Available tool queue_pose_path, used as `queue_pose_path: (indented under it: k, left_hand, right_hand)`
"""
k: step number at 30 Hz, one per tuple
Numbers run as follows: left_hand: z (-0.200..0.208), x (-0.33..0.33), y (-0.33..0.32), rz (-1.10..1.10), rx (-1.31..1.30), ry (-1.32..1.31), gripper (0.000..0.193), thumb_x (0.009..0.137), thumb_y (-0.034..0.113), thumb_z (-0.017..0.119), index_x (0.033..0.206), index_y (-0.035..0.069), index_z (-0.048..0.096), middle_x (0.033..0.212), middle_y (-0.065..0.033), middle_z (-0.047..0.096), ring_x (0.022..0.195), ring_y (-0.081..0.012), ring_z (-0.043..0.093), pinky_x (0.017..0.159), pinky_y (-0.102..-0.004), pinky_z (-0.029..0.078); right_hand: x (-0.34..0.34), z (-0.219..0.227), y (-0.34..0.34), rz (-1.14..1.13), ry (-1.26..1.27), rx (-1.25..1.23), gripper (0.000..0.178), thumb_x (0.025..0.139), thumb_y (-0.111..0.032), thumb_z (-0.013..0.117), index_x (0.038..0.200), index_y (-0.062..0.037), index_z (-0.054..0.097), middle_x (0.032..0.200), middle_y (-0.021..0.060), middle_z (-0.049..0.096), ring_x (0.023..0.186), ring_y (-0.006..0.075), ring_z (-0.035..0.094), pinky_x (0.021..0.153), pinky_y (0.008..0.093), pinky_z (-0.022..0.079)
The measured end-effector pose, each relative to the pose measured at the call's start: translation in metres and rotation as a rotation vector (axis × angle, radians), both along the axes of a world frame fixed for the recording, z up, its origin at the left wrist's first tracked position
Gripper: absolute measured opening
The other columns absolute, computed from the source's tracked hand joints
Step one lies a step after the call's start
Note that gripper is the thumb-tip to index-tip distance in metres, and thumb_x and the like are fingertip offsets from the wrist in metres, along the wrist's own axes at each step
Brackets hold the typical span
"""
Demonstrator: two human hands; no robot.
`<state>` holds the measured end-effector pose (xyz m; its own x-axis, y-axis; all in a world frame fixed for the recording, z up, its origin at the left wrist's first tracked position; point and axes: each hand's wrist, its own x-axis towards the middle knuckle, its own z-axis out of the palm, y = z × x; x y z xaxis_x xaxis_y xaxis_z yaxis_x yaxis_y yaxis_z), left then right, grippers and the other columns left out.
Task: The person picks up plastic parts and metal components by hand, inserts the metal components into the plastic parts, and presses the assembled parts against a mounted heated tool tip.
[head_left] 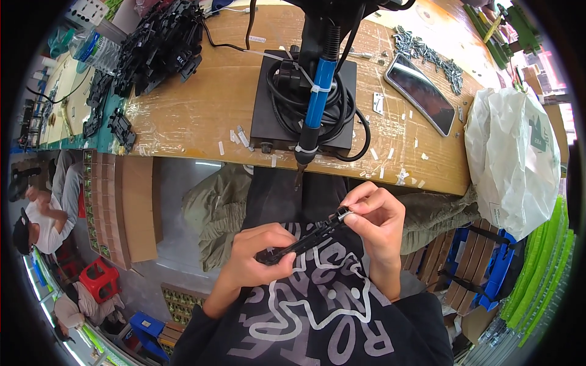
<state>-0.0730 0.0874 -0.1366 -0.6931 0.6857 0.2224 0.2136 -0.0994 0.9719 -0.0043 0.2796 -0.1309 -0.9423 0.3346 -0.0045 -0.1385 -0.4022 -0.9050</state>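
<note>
Workbench: brown, shiny-topped bench (201,116) spanning the space ahead of both hands, with pale scraps (241,137) along its near edge.
Black part: a long, narrow black part (311,239) bridges the two hands, tilted up toward the right one, in front of the printed black shirt (397,341) and off the bench.
Drop risk: with no surface under it, a loosened pinch could send the part down onto the lap or floor.
Fitting risk: pressing too hard at the right-hand end could bend or crack a thin feature there; whether a separate small piece sits at those fingertips, I cannot tell.
Driver risk: the blue screwdriver (321,85) hangs ahead of and between the hands, bit pointing down; lifting the part carelessly could knock against it.
Loose screws: the screw pile (430,55) lies well beyond the right hand, past the phone (420,94); a sweeping reach could scatter some.
Left hand: curled around the lower end, the left hand (259,253) grips with thumb against bent fingers, little gap left.
Right hand: thumb and fingertips of the right hand (375,222) nearly meet, pinching the upper end.
Stock: more black pieces (162,46) are heaped far beyond the left hand.
</note>
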Motion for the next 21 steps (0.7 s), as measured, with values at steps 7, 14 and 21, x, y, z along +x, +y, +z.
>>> queue_pose_path:
  k: [7, 14, 21]
  left_hand:
    - [0.0012, -0.0007, -0.0020, -0.007, -0.005, -0.027, 0.018, 0.059, -0.003, 0.062, 0.075, 0.000, 0.055, 0.067, -0.0091, 0.058, 0.056, -0.0165, 0.056, 0.052, -0.0239, 0.045]
    - [0.0018, -0.0009, -0.0007, -0.008, -0.023, -0.010, 0.018, 0.059, -0.004, 0.062, 0.074, 0.001, 0.054, 0.066, -0.0080, 0.057, 0.055, -0.0165, 0.055, 0.052, -0.0240, 0.045]
    - [-0.0007, 0.0001, 0.0018, -0.011, -0.016, 0.023, 0.018, 0.059, -0.004, 0.062, 0.074, 0.001, 0.054, 0.065, -0.0072, 0.057, 0.054, -0.0168, 0.055, 0.051, -0.0243, 0.044]
  right_hand:
    - [0.0000, 0.0013, -0.0003, -0.001, -0.006, 0.061, 0.016, 0.066, 0.015, 0.060, 0.073, 0.0029, 0.053, 0.087, 0.0140, 0.055, 0.078, 0.0154, 0.055, 0.070, 0.0238, 0.044]
    - [-0.0002, 0.0005, 0.0016, -0.012, -0.004, 0.128, 0.015, 0.065, 0.015, 0.061, 0.072, 0.0035, 0.054, 0.084, 0.0131, 0.054, 0.079, 0.0167, 0.056, 0.070, 0.0241, 0.045]
    - [-0.0009, 0.0017, 0.0046, -0.004, -0.006, 0.129, 0.015, 0.065, 0.015, 0.061, 0.073, 0.0037, 0.054, 0.084, 0.0131, 0.054, 0.078, 0.0164, 0.056, 0.069, 0.0239, 0.045]
